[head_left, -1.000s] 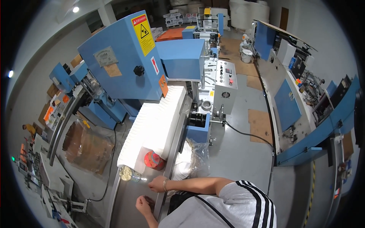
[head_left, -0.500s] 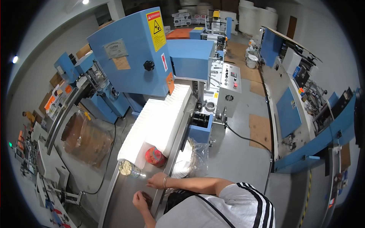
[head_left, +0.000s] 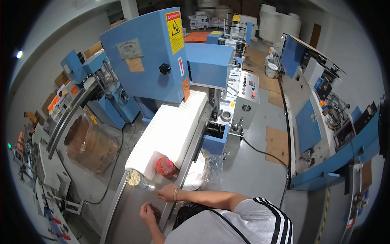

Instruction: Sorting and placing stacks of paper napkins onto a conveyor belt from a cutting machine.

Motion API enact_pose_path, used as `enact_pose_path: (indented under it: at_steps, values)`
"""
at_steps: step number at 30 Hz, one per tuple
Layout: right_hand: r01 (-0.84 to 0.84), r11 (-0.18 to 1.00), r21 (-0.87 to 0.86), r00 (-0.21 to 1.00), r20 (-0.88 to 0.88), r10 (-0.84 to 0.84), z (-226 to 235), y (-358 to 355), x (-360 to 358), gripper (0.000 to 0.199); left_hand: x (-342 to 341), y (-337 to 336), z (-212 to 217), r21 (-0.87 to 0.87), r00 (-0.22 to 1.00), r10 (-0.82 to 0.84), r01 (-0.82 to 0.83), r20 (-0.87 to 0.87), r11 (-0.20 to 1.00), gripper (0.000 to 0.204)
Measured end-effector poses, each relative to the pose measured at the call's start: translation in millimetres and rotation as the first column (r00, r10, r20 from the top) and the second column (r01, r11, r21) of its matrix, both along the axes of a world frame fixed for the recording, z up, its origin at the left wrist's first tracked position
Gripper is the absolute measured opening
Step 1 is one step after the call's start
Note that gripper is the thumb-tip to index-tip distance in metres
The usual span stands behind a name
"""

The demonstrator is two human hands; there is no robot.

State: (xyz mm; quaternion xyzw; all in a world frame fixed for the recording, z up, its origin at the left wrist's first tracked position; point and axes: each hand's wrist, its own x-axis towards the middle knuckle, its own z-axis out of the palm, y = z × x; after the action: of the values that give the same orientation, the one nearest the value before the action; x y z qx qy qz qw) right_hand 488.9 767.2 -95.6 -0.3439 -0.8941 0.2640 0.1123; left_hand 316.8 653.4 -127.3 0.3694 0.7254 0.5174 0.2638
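Note:
My left hand (head_left: 148, 212) hovers low over the bare metal trough (head_left: 129, 211), its fingers curled in. My right hand (head_left: 167, 192), a bracelet at the wrist, is just above it near the trough's right rim; its fingers are bent together. Both hands look closed, but whatever they may hold is too small or hidden to make out. Beyond them a red can-like container (head_left: 166, 167) stands against the long row of white folded paper sheets (head_left: 164, 130). To its left, a clear jar (head_left: 143, 182) with pale yellowish pieces touches the row's near end.
A tall blue machine housing (head_left: 142, 57) rises over the far end of the white row. Right of it stands a grey control box (head_left: 248, 89) with buttons. Clear plastic wrap (head_left: 212, 166) hangs beside the trough. A brown bagged bundle (head_left: 91, 144) lies on the left floor.
The view has shifted slightly, moving the machines a little right in the picture. My left hand has risen slightly and moved a bit left; my right hand stays nearly in place.

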Motion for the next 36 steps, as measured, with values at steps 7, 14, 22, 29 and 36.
enact_pose_path:
  at_steps: [7, 14, 22, 29, 36]
  values:
    - [0.027, 0.999, -0.046, 1.0, 0.014, -0.026, 9, -5, 0, 0.026, 2, -3, 9, -0.025, 1.0, 0.005, -0.005, -0.025, 1.0, 0.019]
    - [0.002, 1.0, 0.004, 0.999, -0.053, -0.002, -14, -12, -8, 0.024, -10, -19, -5, -0.091, 0.998, 0.046, -0.051, -0.052, 0.995, 0.016]
    - [0.033, 0.998, 0.052, 0.998, -0.062, -0.03, -6, 2, 4, 0.023, 14, -3, 23, -0.106, 0.997, 0.003, -0.012, -0.082, 0.994, 0.018]
    - [-0.015, 0.998, 0.064, 0.997, -0.074, 0.02, 1, 0, 5, 0.023, 25, 14, 49, 0.045, 0.928, 0.049, -0.035, -0.369, 0.998, 0.018]
    - [-0.022, 0.996, 0.09, 0.999, -0.026, 0.024, 8, -6, 4, 0.023, 16, 84, 83, 0.264, 0.773, 0.154, 0.019, -0.616, 0.964, 0.016]
